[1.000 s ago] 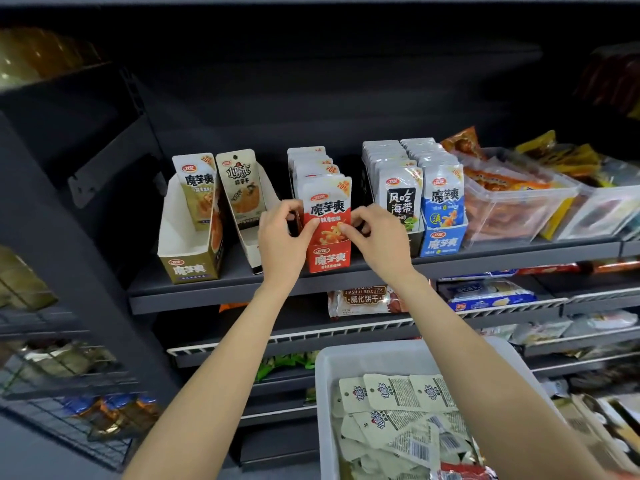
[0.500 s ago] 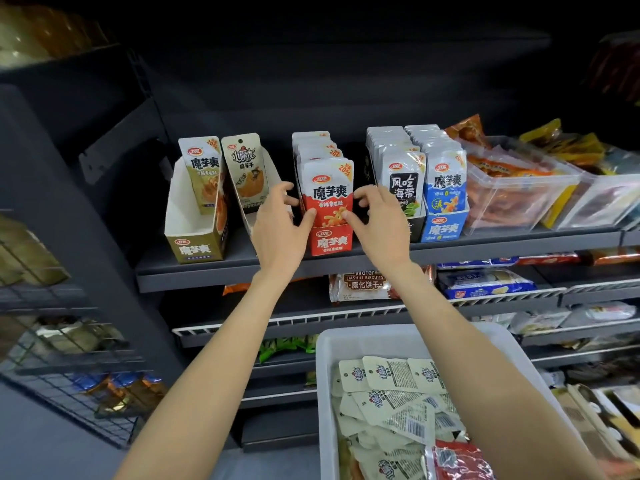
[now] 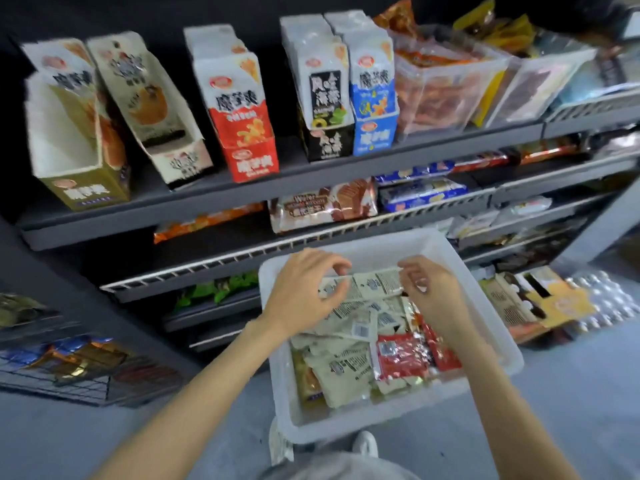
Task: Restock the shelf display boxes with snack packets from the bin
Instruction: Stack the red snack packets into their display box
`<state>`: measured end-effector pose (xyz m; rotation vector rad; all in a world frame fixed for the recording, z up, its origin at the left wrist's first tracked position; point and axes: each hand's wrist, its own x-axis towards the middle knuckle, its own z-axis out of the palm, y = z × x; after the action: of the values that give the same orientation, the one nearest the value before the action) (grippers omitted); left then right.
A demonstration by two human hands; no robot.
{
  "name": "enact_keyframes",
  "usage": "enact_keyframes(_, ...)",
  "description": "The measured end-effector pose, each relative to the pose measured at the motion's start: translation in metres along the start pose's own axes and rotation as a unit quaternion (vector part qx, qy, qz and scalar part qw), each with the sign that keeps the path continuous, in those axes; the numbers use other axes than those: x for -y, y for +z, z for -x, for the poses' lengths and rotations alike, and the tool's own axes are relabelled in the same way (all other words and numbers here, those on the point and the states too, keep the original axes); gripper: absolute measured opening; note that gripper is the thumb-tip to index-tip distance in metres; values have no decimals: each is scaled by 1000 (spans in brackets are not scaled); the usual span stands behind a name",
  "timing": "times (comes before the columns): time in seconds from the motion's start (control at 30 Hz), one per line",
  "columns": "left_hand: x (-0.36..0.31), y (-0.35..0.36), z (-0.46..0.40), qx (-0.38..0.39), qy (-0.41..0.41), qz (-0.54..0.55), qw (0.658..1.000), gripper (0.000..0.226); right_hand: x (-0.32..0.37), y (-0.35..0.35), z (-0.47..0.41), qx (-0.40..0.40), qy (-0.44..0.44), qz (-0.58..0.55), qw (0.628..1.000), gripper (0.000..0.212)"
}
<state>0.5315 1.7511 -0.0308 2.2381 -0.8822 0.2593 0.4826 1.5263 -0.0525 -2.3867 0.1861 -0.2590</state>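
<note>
Left hand (image 3: 304, 292): centre frame, over white bin (image 3: 491, 306), fingers curled, pinching beige packets (image 3: 367, 285) | Right hand (image 3: 429, 292): just right, fingers curled on the same packets | Bin: lower centre, holds beige and red packets (image 3: 401, 355) | Display boxes: shelf (image 3: 207, 202) across upper frame, red box (image 3: 252, 161) full, gold box (image 3: 83, 188) at upper left nearly empty.

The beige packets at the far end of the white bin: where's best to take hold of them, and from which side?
Probably by their short outer ends, from above: the beige packets lie flat in a row atop the pile in the white bin, and the left hand and right hand already flank that row.
</note>
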Motion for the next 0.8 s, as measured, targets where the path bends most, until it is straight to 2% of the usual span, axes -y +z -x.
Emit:
enact_keyframes(0.1,-5,37,9,196,-51,-66,977,40,-36,-4,15,29,55,100,993,25)
enact_keyframes(0.17,-12,61,15,274,-46,-95,956,52,-50,-5,19,78,99,189,974,29)
enact_keyframes(0.23,-20,85,19,318,-20,-121,940,64,-58,-3,20,127,121,266,948,29)
enact_keyframes(0.37,-31,119,19,375,41,-193,906,87,-57,9,17,209,146,348,902,37)
enact_keyframes(0.43,-35,128,17,395,58,-230,888,96,-58,14,16,227,146,353,896,43)
enact_keyframes(0.53,-36,133,12,395,62,-248,883,93,-60,12,12,235,135,359,893,48)
enact_keyframes(0.8,-29,120,18,391,42,-191,899,89,-58,4,12,222,117,249,936,68)
